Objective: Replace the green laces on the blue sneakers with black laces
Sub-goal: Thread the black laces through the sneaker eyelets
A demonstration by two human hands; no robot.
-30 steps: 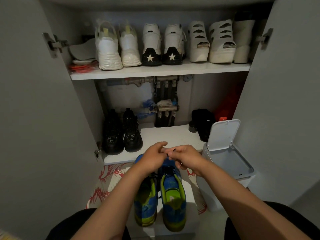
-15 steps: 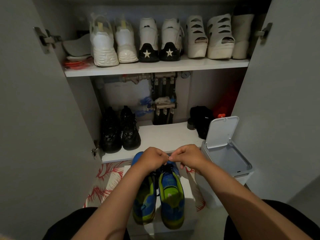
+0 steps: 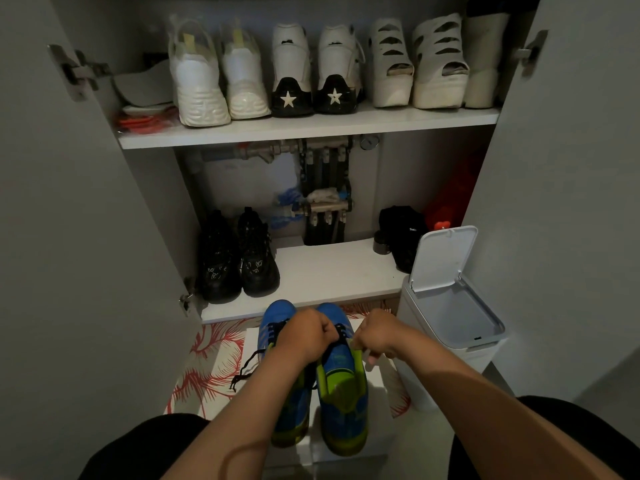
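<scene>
Blue sneakers (image 3: 343, 386) lie side by side on a white box (image 3: 252, 341), toes toward 12 o'clock and heels toward 6. Black laces (image 3: 246, 370) are in them, with one loose end trailing off toward 9. The left hand (image 3: 306, 336) and right hand (image 3: 377, 336) are curled tight over the right shoe's lace holes. Each seems to pinch a lace end. The next pull should go sideways, toward 9 and 3.
</scene>
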